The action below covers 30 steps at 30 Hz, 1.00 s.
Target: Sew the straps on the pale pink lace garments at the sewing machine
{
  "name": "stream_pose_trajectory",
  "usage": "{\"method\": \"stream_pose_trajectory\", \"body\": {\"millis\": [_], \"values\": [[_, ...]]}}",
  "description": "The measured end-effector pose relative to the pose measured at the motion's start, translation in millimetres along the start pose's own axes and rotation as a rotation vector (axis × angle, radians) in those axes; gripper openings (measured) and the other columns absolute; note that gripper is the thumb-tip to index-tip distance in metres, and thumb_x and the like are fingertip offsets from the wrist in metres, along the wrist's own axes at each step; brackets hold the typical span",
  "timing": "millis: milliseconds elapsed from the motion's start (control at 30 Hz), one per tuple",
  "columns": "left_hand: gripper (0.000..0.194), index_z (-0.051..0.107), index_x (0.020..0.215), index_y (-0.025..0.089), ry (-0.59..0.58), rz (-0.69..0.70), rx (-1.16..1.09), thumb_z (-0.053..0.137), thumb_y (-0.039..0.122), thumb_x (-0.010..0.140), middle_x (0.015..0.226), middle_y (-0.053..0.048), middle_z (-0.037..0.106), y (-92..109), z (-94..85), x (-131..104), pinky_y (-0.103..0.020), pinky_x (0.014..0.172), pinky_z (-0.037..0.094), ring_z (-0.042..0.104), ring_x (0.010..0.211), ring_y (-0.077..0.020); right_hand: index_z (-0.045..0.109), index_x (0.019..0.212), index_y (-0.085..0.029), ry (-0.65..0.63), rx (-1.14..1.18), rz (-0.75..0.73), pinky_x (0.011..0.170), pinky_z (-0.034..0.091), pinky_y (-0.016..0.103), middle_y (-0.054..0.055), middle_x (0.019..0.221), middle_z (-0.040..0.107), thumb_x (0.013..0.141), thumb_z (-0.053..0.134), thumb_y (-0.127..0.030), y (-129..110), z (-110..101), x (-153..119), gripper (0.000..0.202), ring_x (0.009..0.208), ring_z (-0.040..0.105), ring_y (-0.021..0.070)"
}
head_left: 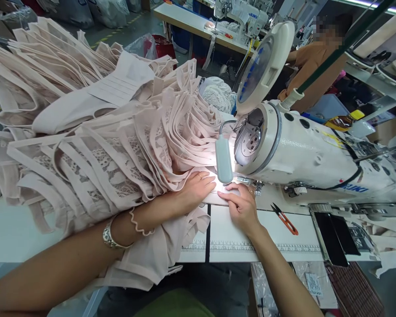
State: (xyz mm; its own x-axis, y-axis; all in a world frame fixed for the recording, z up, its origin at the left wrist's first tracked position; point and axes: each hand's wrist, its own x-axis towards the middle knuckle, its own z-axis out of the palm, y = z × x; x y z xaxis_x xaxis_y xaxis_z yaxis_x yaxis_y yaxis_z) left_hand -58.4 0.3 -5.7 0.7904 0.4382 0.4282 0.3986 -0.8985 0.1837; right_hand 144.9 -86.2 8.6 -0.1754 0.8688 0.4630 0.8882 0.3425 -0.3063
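- Head view: the left hand (pixel 198 187) is lying with fingers extended on a pale fabric piece (pixel 211 199), not clenched, at the centre of the frame.
- The right hand (pixel 243 204), just beside it, is bringing thumb and index to the same fabric; whether they are pinching or only pressing, I cannot tell.
- That piece is lying under the glow of a small grey lamp (pixel 224 160), just left of the sewing machine head (pixel 255 141).
- Both hands are working near the needle area, which the lamp is partly hiding; a fingertip straying under it could be pricked.
- Lace-panelled garments (pixel 135 163) are crowding the left forearm; their weight, sliding, could drag the piece crooked.
- Orange-handled thread snips (pixel 285 220) are lying right of the right hand, blades parted; a sweeping wrist could catch them.
- A plastic-wrapped packet (pixel 317 281) is sitting below the tabletop at lower right, its contents unclear.
- A yellow-capped bottle (pixel 343 121) is holding amber liquid behind the machine, right of frame.
- A red bin (pixel 165 47) is standing at upper centre, its contents not showing.
- Clear plastic bags (pixel 108 17) are bulging at upper left, apparently with pale material.
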Motion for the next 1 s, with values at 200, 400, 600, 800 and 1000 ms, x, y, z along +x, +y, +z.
{"method": "stream_pose_trajectory", "body": {"millis": [200, 400, 600, 800, 1000], "values": [[0.016, 0.061, 0.098, 0.015, 0.027, 0.026, 0.065, 0.044, 0.018, 0.099, 0.099, -0.009, 0.066, -1, 7.5, -2, -0.038, 0.093, 0.044, 0.056, 0.106, -0.0247, 0.079, 0.093, -0.03, -0.013, -0.044, 0.007, 0.098, 0.043, 0.04, 0.001, 0.111, 0.074, 0.088, 0.045, -0.006, 2, 3, -3, 0.042, 0.105, 0.064, 0.0192], [0.015, 0.059, 0.096, 0.016, 0.029, 0.011, 0.013, 0.045, 0.014, 0.099, 0.104, -0.009, 0.065, -2, 8.9, 2, -0.037, 0.095, 0.043, 0.055, 0.105, -0.022, 0.078, 0.097, -0.031, 0.021, -0.109, -0.034, 0.103, 0.039, 0.041, -0.001, 0.109, 0.076, 0.088, 0.044, -0.006, 1, 4, -1, 0.043, 0.103, 0.066, 0.0185], [0.011, 0.06, 0.102, 0.017, 0.004, -0.026, -0.059, 0.05, 0.019, 0.097, 0.111, -0.009, 0.064, -2, 8.2, 4, -0.038, 0.097, 0.042, 0.054, 0.107, -0.0231, 0.077, 0.092, -0.029, 0.041, -0.132, -0.036, 0.1, 0.037, 0.042, -0.001, 0.107, 0.077, 0.088, 0.043, -0.005, -1, 3, 0, 0.042, 0.101, 0.066, 0.0197], [0.018, 0.06, 0.108, 0.021, 0.023, -0.104, -0.117, 0.046, 0.016, 0.098, 0.11, -0.005, 0.064, -1, 10.9, 6, -0.038, 0.097, 0.043, 0.055, 0.104, -0.0209, 0.075, 0.1, -0.026, -0.041, -0.126, -0.02, 0.104, 0.037, 0.041, 0.001, 0.112, 0.075, 0.085, 0.04, -0.003, 1, 1, 2, 0.045, 0.102, 0.065, 0.0187], [0.022, 0.061, 0.096, 0.018, 0.012, -0.144, -0.165, 0.039, 0.015, 0.101, 0.111, -0.006, 0.062, -3, 8.3, 11, -0.034, 0.092, 0.044, 0.052, 0.102, -0.0187, 0.073, 0.108, -0.024, -0.126, -0.114, 0.007, 0.089, 0.048, 0.031, 0.003, 0.104, 0.074, 0.082, 0.037, -0.001, 4, 0, 8, 0.05, 0.095, 0.065, 0.0171]]}}
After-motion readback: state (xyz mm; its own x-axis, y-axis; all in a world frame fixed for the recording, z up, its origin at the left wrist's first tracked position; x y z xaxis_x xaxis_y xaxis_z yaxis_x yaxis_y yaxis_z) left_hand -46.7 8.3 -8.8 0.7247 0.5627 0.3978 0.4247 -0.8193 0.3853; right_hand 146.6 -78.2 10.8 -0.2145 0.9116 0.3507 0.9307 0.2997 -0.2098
